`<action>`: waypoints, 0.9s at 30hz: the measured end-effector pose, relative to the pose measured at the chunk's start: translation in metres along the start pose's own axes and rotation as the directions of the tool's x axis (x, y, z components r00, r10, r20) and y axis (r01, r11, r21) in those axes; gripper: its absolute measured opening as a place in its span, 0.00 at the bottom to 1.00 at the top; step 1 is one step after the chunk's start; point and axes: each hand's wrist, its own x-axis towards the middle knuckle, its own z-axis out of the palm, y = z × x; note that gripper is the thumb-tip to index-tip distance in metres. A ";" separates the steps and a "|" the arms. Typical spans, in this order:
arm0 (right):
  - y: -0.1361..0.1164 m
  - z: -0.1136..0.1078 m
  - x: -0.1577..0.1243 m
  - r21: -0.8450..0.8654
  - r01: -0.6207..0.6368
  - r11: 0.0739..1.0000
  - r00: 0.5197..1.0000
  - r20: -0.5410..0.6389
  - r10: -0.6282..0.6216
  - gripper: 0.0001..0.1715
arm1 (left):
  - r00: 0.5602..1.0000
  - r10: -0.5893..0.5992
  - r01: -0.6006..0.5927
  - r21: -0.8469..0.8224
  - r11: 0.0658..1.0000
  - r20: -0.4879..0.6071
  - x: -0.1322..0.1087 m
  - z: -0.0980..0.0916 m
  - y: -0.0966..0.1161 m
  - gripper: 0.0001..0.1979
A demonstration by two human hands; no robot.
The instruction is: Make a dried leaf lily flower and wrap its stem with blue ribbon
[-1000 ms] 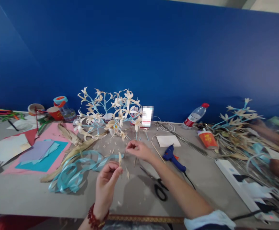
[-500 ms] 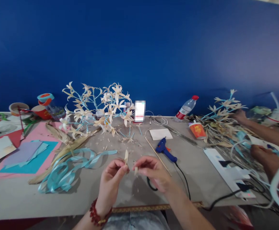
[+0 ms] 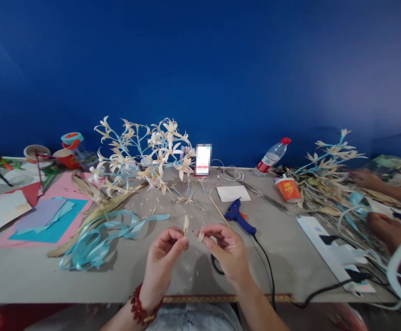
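Note:
My left hand [image 3: 165, 248] pinches a small pale husk flower piece [image 3: 186, 224] upright between thumb and forefinger. Close beside it on the right, my right hand [image 3: 225, 246] is closed on a small pale strip of husk [image 3: 201, 236]. A narrow gap separates the two pieces. Just right of my right hand lies a blue hot glue gun [image 3: 239, 216] on its side. Turquoise ribbon [image 3: 93, 243] is heaped in loops to the left of my left hand. Beyond the hands stand branches of cream husk flowers [image 3: 168, 147] on light blue stems.
A thin stick [image 3: 220, 210], a white card [image 3: 233, 193], a bottle [image 3: 272, 156] and an orange cup [image 3: 288, 189] stand or lie farther back. A power strip [image 3: 335, 255] lies right, near a co-worker's hands [image 3: 381, 230]. Coloured paper [image 3: 45, 230] and dry husks [image 3: 111, 209] lie left.
The view has shifted slightly. Both hands keep their pinches, and the strip in my right hand is now tilted. The co-worker's hands have moved little.

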 end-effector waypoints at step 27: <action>-0.006 0.015 0.008 -0.015 0.156 0.988 0.988 0.008 -0.156 0.05 | 0.996 0.010 -0.012 0.023 1.000 0.084 0.000 0.005 0.006 0.09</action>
